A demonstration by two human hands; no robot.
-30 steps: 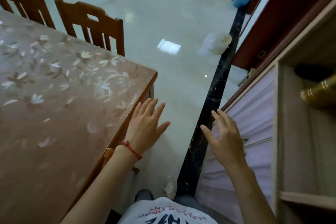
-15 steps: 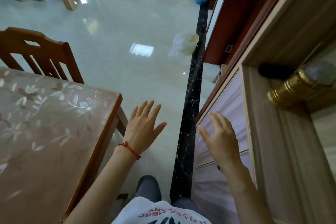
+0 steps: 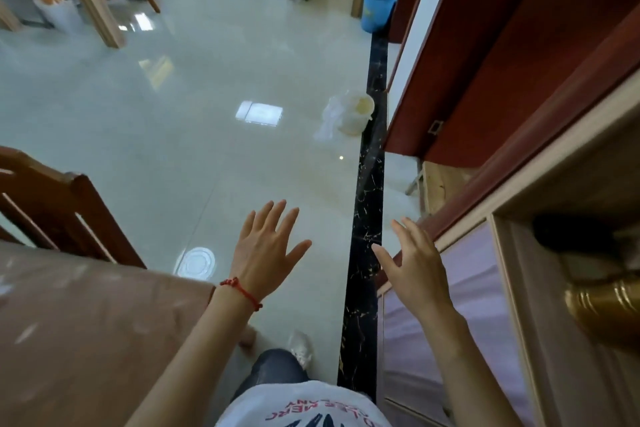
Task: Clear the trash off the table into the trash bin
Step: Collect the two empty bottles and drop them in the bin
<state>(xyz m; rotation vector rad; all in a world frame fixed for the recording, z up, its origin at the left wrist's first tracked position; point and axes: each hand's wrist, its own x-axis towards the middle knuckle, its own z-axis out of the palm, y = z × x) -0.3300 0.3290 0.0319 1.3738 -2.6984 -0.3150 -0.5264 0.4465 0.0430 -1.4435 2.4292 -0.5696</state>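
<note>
Both hands are held out in front of the body, palms down and fingers spread wide, with nothing in either. The left hand [image 3: 265, 250] hovers over the pale tiled floor [image 3: 180, 135] just past the corner of the surface [image 3: 86, 322]; a red string bracelet [image 3: 242, 291] circles its wrist. The right hand [image 3: 414, 269] hangs over the edge of a lilac-fronted cabinet [image 3: 460, 305] beside a black marble strip [image 3: 367, 253] set in the floor.

The visible part of the surface, at lower left, wears a brownish cover with blurred pale flower marks, and no trash shows on it. A dark wooden chair [image 3: 59, 208] stands against its far side.

Ahead on the floor, beside the marble strip and well apart from both hands, stands a small whitish bin [image 3: 356, 113] lined with a clear plastic bag that spills over its left side; something pale yellow lies inside, too blurred to identify. Farther off near the red door frame [image 3: 485, 62] is a blue bucket [image 3: 377, 12], its contents not visible. At far upper left, between wooden legs, a white bag or bin [image 3: 55, 9] holds something orange.

To the right, an open shelf [image 3: 571, 218] carries a gold-coloured object [image 3: 606, 308] and a dark item [image 3: 568, 232] behind it.
</note>
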